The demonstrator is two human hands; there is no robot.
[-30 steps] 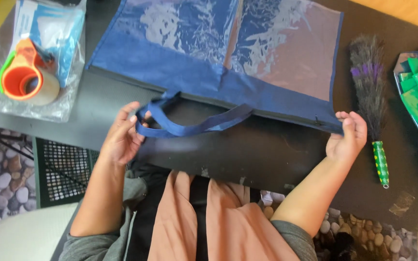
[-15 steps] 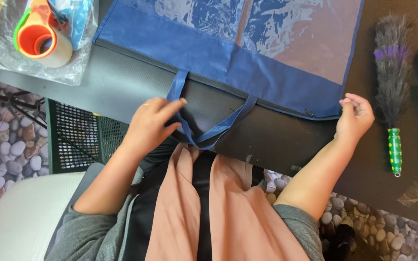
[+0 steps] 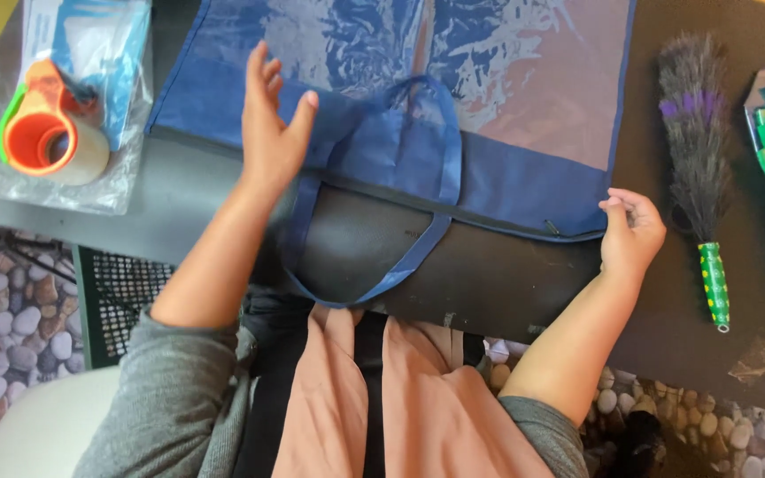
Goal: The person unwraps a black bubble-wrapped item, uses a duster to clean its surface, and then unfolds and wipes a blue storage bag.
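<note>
Since the earlier frame, the left hand (image 3: 272,124) has let go of the strap (image 3: 374,265) and lifted, fingers spread and holding nothing, above the blue bag (image 3: 524,115). That bag lies flat on the dark table (image 3: 506,283), its strap looping off the near edge. At the bag's lower right corner, the right hand (image 3: 630,235) rests half curled, fingertips pinching the edge; a duster (image 3: 697,150) lies just beside it, a tape dispenser (image 3: 46,133) far left.

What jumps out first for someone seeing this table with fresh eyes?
A big navy blue bag with a clear plastic front lies flat across the dark table, its handle loop drooping over the near edge. The left hand hovers open above it; the right hand rests at its corner, beside a feather duster.
</note>
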